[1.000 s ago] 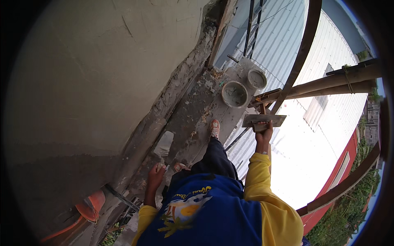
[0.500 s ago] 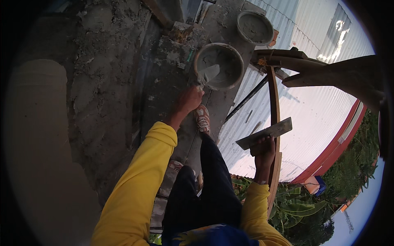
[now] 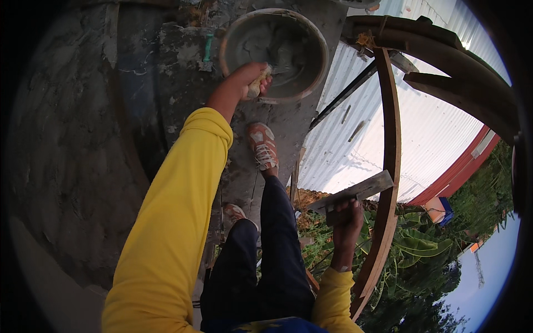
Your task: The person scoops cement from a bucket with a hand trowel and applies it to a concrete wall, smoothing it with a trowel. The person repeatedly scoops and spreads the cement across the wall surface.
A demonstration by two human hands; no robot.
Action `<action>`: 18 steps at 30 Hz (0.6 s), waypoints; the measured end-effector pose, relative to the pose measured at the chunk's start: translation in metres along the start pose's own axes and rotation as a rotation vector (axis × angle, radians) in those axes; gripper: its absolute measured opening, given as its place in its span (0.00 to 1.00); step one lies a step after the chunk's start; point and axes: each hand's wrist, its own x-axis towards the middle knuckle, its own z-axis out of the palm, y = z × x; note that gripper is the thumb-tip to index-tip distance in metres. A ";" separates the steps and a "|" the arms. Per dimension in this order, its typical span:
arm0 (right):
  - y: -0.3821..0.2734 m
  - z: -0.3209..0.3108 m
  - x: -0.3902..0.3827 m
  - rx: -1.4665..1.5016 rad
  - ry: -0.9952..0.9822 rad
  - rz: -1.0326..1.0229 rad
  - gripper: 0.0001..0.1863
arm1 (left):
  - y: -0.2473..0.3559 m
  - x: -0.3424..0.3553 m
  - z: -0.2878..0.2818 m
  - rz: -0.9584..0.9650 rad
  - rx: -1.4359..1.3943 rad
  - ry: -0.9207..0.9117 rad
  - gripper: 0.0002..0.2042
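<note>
My left hand (image 3: 244, 80) grips the pale wooden handle of a trowel (image 3: 260, 83), whose blade dips into wet grey mortar inside a round pan (image 3: 311, 61) on the scaffold plank. My right hand (image 3: 347, 225) holds a flat rectangular plaster float (image 3: 355, 191) by its underside handle, out over the drop beside the plank. Both arms wear yellow sleeves. My feet in orange shoes (image 3: 262, 145) stand on the plank just below the pan.
A rough grey plastered wall (image 3: 72, 166) fills the left. Curved timber scaffold poles (image 3: 388, 166) rise at the right. Below lie a white corrugated metal roof (image 3: 433, 133), green plants (image 3: 422, 250) and a red wall edge.
The view has moved closer over the mortar pan. My left hand has reached forward into the pan with the trowel. The right hand still holds the float at my side.
</note>
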 end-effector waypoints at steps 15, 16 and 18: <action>-0.025 0.017 -0.001 0.135 -0.111 0.080 0.29 | -0.001 -0.035 0.001 0.517 1.127 0.328 0.20; -0.029 0.021 -0.003 0.097 -0.125 0.070 0.30 | -0.002 -0.048 -0.005 0.496 1.102 0.287 0.20; -0.037 0.029 -0.003 0.068 -0.259 -0.039 0.31 | -0.013 -0.080 -0.008 0.609 1.054 0.238 0.22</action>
